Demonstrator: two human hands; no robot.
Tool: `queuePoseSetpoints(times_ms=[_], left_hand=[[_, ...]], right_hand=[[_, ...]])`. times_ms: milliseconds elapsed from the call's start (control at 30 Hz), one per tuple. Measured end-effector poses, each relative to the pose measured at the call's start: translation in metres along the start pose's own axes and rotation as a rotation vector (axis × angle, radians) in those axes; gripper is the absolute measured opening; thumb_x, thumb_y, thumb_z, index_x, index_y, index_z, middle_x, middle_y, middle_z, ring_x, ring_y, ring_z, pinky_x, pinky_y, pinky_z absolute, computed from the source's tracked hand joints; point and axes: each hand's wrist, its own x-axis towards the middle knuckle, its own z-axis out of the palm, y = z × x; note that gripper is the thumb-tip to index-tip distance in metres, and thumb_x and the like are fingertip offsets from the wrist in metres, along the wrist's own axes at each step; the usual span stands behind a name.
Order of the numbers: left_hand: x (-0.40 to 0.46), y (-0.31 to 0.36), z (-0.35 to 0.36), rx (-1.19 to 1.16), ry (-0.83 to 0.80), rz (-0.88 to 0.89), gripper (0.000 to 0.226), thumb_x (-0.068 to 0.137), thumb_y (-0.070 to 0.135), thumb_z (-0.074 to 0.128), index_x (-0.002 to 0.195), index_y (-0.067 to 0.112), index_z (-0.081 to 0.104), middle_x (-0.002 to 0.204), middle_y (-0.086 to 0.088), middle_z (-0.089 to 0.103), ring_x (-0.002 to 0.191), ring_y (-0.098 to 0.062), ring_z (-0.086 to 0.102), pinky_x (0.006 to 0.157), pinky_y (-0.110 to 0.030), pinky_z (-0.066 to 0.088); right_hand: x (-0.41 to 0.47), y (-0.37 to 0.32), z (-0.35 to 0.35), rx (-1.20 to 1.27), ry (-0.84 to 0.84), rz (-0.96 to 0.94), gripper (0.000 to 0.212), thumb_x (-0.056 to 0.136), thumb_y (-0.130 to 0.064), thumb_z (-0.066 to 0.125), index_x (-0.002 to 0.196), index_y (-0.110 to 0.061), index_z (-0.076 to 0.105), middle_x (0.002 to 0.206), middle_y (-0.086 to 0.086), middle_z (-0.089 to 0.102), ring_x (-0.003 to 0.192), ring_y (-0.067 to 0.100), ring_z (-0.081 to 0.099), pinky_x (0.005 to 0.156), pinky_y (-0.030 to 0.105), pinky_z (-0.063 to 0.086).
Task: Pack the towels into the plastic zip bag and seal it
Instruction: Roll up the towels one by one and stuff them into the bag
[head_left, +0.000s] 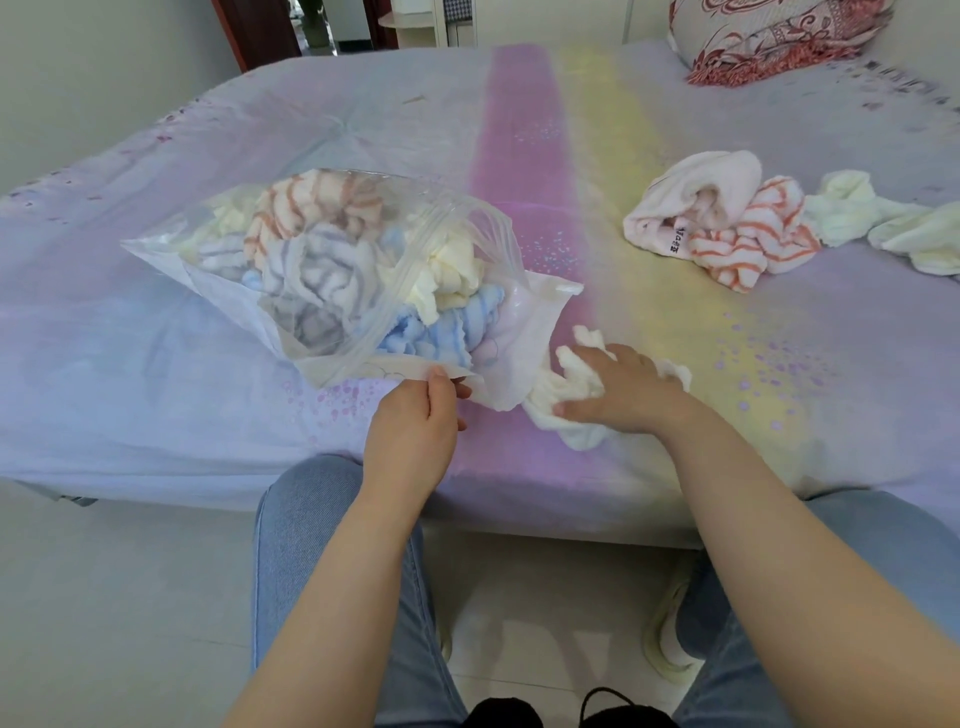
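The plastic zip bag (332, 260) lies on the bed (649, 322), partly filled with crumpled towels, its mouth open toward the person. The left hand (415, 421) pinches the near lip of the bag between thumb and fingers. The right hand (618, 389) is curled over a white towel (576, 405) bunched on the bed just beside the bag mouth. The loose towels (727, 218) still to be packed lie in a heap well apart, to the right. Judged from their look, the towels are light, soft and compressible; they should be gripped as a bunched handful and pushed deep so none snags the zip track. The bag film appears thin, limp and likely slippery; it is best held at the stiffer lip by the zip, as the left hand does, since the mouth would otherwise collapse. One pink towel in the heap carries a small sewn label (678, 238) with dark characters; they cannot be read. No brand is visible on the bag.
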Motion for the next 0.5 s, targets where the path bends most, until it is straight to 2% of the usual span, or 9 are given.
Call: queuePoseSetpoints(times_ms=[67, 133, 200, 267, 333, 367, 433, 500], left_hand=[[-0.001, 0.0, -0.001, -0.015, 0.014, 0.017, 0.046, 0.099, 0.036, 0.025, 0.074, 0.037, 0.063, 0.072, 0.007, 0.071, 0.079, -0.02, 0.068, 0.081, -0.048, 0.055], [-0.002, 0.002, -0.004, -0.019, 0.026, 0.023, 0.045, 0.095, 0.039, 0.024, 0.073, 0.037, 0.064, 0.072, 0.007, 0.071, 0.079, -0.02, 0.068, 0.08, -0.047, 0.055], [-0.004, 0.001, -0.009, -0.007, 0.028, 0.02, 0.045, 0.099, 0.036, 0.026, 0.076, 0.033, 0.065, 0.072, 0.007, 0.07, 0.078, -0.02, 0.067, 0.081, -0.046, 0.054], [-0.006, -0.001, -0.014, 0.02, 0.028, 0.026, 0.046, 0.103, 0.029, 0.029, 0.08, 0.028, 0.068, 0.073, 0.007, 0.07, 0.077, -0.021, 0.067, 0.082, -0.044, 0.053], [-0.008, -0.002, -0.017, 0.04, 0.027, 0.041, 0.047, 0.104, 0.028, 0.029, 0.08, 0.028, 0.068, 0.075, 0.005, 0.071, 0.077, -0.021, 0.067, 0.083, -0.042, 0.053], [-0.009, -0.003, -0.017, 0.041, 0.026, 0.05, 0.047, 0.104, 0.027, 0.029, 0.077, 0.029, 0.067, 0.076, 0.003, 0.071, 0.078, -0.022, 0.067, 0.082, -0.042, 0.053], [-0.01, -0.006, -0.016, 0.037, 0.031, 0.055, 0.048, 0.104, 0.025, 0.031, 0.07, 0.028, 0.064, 0.078, 0.001, 0.072, 0.078, -0.022, 0.067, 0.083, -0.043, 0.052], [-0.012, -0.009, -0.017, 0.037, 0.035, 0.051, 0.048, 0.103, 0.024, 0.031, 0.07, 0.022, 0.065, 0.078, 0.001, 0.071, 0.078, -0.02, 0.066, 0.083, -0.044, 0.052]], right_hand=[[0.0, 0.001, 0.009, -0.074, 0.032, 0.019, 0.061, 0.075, -0.054, 0.05, 0.13, -0.055, 0.024, 0.149, 0.005, 0.026, 0.132, 0.032, 0.031, 0.103, 0.053, 0.032], [-0.001, -0.002, 0.015, -0.099, 0.066, -0.023, 0.052, 0.067, -0.044, 0.043, 0.118, -0.051, 0.032, 0.143, 0.003, 0.036, 0.118, 0.033, 0.043, 0.092, 0.047, 0.039], [-0.01, -0.006, 0.007, -0.014, 0.088, -0.043, 0.044, 0.069, -0.038, 0.05, 0.111, -0.041, 0.038, 0.126, -0.002, 0.052, 0.102, 0.031, 0.054, 0.074, 0.035, 0.043], [-0.034, -0.019, -0.014, 0.182, 0.062, -0.058, 0.046, 0.075, -0.03, 0.064, 0.114, -0.031, 0.04, 0.105, -0.002, 0.057, 0.092, 0.027, 0.059, 0.063, 0.03, 0.042], [-0.058, -0.037, -0.04, 0.396, 0.062, -0.137, 0.055, 0.077, -0.026, 0.072, 0.121, -0.023, 0.039, 0.102, -0.002, 0.056, 0.092, 0.02, 0.058, 0.067, 0.029, 0.043], [-0.066, -0.049, -0.05, 0.414, 0.089, -0.213, 0.054, 0.077, -0.027, 0.073, 0.12, -0.021, 0.041, 0.102, -0.003, 0.056, 0.091, 0.017, 0.057, 0.069, 0.027, 0.043], [-0.073, -0.08, -0.059, 0.461, 0.114, -0.345, 0.041, 0.077, -0.027, 0.072, 0.11, -0.023, 0.049, 0.097, -0.006, 0.059, 0.086, 0.011, 0.058, 0.068, 0.022, 0.045], [-0.063, -0.11, -0.053, 0.57, 0.166, -0.381, 0.031, 0.079, -0.025, 0.07, 0.106, -0.025, 0.055, 0.096, -0.003, 0.062, 0.084, 0.012, 0.06, 0.066, 0.02, 0.047]])
